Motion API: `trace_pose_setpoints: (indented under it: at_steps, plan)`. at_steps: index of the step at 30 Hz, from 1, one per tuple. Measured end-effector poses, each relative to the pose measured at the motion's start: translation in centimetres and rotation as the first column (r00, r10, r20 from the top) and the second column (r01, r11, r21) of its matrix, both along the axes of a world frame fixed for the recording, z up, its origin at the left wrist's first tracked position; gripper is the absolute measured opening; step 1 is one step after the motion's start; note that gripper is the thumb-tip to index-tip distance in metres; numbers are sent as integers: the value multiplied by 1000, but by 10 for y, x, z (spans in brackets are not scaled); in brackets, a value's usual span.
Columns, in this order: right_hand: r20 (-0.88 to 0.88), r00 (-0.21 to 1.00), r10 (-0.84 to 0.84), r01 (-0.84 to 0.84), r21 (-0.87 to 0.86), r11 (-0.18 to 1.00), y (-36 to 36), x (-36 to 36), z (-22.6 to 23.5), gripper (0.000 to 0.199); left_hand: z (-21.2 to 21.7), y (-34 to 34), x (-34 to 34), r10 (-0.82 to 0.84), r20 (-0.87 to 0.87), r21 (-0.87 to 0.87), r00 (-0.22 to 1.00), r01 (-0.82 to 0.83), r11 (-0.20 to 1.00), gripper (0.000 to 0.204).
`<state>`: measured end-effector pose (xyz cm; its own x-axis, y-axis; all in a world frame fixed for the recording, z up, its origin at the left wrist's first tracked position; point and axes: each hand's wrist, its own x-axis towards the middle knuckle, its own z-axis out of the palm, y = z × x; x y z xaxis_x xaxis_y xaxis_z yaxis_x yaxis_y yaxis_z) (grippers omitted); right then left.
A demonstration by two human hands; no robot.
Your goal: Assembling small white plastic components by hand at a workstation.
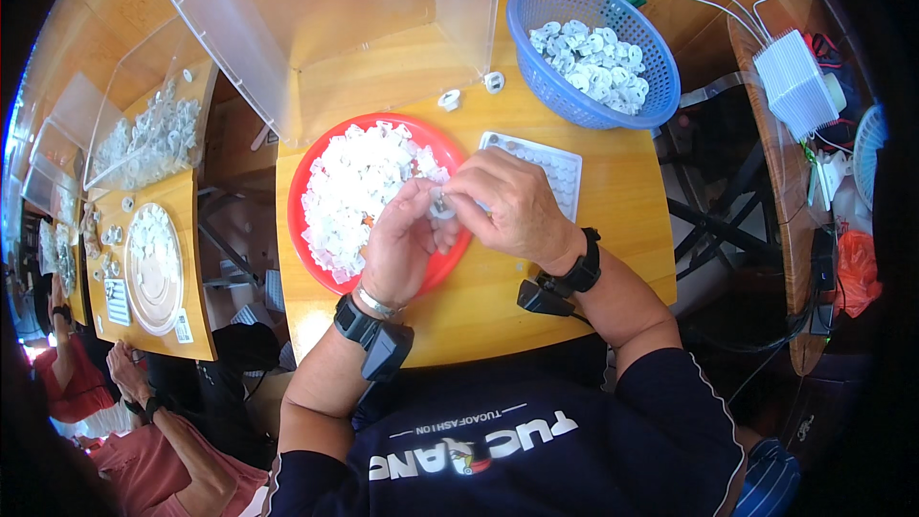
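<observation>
The largest item noted is the wooden worktop [617, 230]. A clear plastic box [466, 19] stands open at its far side. Nearer the person, a round red plate [442, 270] carries a heap of white pieces [349, 182]. A blue perforated basket [565, 101] sits at the far right corner, part filled with white and grey parts [603, 67]. A pale tray [567, 177] with rows of small pockets lies between plate and basket, partly covered by the right hand [507, 196]. The left hand [402, 244] is over the plate's right portion, its fingers closed on a small whitish part [441, 210]. The right hand's fingers are narrow and meet at that part; whether they grip it cannot be told. Two loose pieces [449, 100] [494, 82] rest on the worktop near the box, apart from each other.
</observation>
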<state>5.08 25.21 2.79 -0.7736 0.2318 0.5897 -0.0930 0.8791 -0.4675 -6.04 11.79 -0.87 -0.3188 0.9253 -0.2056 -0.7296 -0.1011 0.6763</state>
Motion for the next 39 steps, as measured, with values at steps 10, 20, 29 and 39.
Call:
trace_pose_setpoints:
  at_steps: [10,20,29,39]
  plan:
    - [69,998,3,2,-60,998,5,-2,-10,7,-1,3,-2,-8,-33,-27,999,8,1000,23]
    - [52,998,31,-27,-78,997,6,-1,-11,7,-2,3,-1,-15,-35,-41,999,14,999,23]
    - [67,998,8,-6,-34,999,5,-1,-10,7,-5,3,-2,-19,-53,-13,998,19,1000,26]
    - [17,1000,1,-1,-28,1000,3,-1,-8,7,-4,2,-3,-28,-52,13,998,29,1000,26]
